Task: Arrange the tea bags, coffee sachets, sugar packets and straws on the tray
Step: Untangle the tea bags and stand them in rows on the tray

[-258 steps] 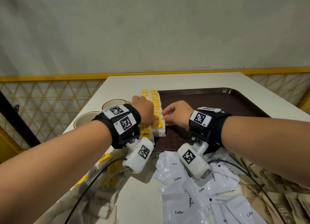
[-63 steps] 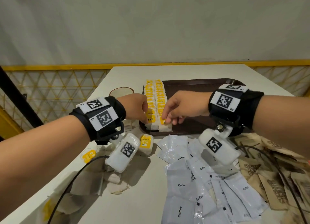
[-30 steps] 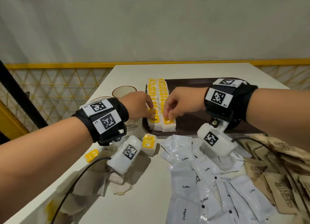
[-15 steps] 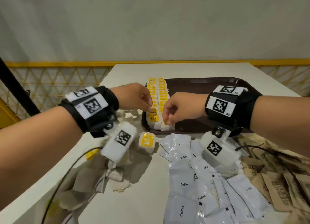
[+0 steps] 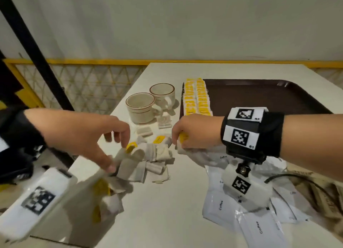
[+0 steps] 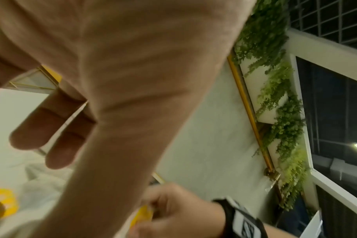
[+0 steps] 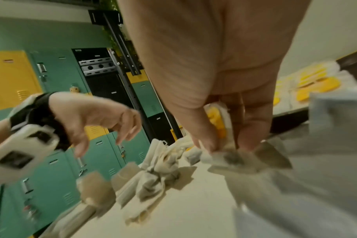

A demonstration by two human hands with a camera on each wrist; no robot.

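Both my hands have left the tray [image 5: 274, 99] rows: right hand [image 5: 194, 132] pinches a tea bag [image 7: 218, 122] off the table; left hand [image 5: 87, 136], relaxed, reaches over the loose pile [image 5: 148, 160].

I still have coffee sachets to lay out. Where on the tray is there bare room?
The tray is bare from the right of the two tea bag rows to its right rim. Its near edge is hidden behind the right hand. The table in front is crowded with coffee sachets and loose tea bags.
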